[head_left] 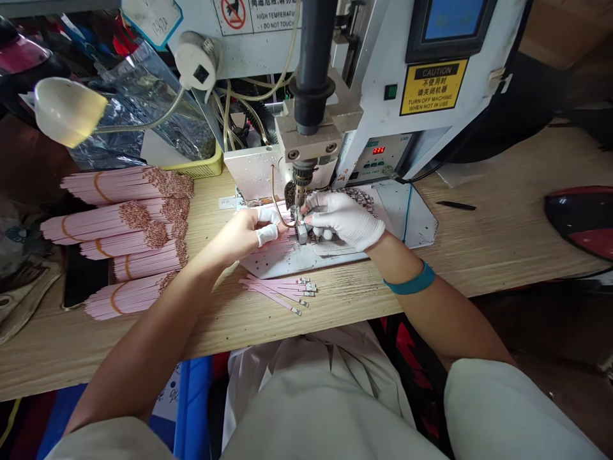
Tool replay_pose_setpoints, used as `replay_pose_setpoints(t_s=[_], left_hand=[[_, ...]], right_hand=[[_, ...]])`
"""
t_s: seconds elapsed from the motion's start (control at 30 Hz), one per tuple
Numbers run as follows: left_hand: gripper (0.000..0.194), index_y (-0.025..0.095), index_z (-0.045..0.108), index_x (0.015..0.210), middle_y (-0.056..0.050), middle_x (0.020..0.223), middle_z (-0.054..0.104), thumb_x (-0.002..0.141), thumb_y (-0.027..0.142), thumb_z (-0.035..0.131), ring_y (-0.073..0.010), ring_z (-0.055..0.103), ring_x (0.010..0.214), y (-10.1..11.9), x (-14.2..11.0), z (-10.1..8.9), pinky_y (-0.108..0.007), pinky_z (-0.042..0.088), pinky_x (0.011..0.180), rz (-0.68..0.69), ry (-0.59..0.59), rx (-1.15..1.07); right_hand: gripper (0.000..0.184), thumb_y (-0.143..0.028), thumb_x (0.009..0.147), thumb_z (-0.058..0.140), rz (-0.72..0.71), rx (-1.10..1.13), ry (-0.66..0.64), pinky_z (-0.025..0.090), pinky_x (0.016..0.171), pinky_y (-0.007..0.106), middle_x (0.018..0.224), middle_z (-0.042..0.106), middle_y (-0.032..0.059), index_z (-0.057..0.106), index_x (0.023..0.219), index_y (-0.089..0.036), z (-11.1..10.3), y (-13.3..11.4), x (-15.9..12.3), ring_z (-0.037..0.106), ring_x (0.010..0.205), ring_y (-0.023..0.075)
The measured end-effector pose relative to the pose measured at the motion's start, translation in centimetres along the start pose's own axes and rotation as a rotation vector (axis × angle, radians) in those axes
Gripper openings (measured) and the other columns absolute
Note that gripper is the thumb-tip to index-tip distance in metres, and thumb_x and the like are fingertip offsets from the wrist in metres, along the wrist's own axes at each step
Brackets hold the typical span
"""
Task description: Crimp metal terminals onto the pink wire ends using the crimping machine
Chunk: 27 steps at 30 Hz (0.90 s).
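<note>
My left hand, with white cots on its fingertips, rests on loose pink strips lying on a metal work plate. My right hand, in a white fingerless glove, pinches a small metal block under the machine's press head. A thin copper-coloured tube curves down beside the block. The contact point under the head is hidden by my fingers. Several finished pink strips with metal ends lie on the wooden bench near my hands.
Several rubber-banded bundles of pink strips lie at the bench's left. A white machine body with a red digital display stands behind the plate. A lamp hangs at upper left. A black-and-red object sits at right.
</note>
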<state>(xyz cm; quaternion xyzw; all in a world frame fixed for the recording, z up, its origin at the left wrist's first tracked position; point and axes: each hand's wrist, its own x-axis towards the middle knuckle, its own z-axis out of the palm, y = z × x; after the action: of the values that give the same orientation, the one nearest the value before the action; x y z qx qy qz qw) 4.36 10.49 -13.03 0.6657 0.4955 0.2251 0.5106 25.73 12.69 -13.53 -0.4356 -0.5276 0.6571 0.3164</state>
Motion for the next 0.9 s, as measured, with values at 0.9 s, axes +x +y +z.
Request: replay_pose_setpoints(t_s=[0.9], left_hand=[[0.010, 0.013, 0.060, 0.065, 0.000, 0.066, 0.056, 0.068, 0.021, 0.054, -0.0131, 0.050, 0.064, 0.00, 0.82, 0.58, -0.024, 0.038, 0.059, 0.087, 0.071, 0.085]], right_hand=[[0.014, -0.003, 0.074, 0.062, 0.002, -0.013, -0.027, 0.028, 0.029, 0.015, 0.060, 0.054, -0.0012, 0.056, 0.080, -0.015, 0.07, -0.01, 0.17, 0.046, 0.041, 0.0063]])
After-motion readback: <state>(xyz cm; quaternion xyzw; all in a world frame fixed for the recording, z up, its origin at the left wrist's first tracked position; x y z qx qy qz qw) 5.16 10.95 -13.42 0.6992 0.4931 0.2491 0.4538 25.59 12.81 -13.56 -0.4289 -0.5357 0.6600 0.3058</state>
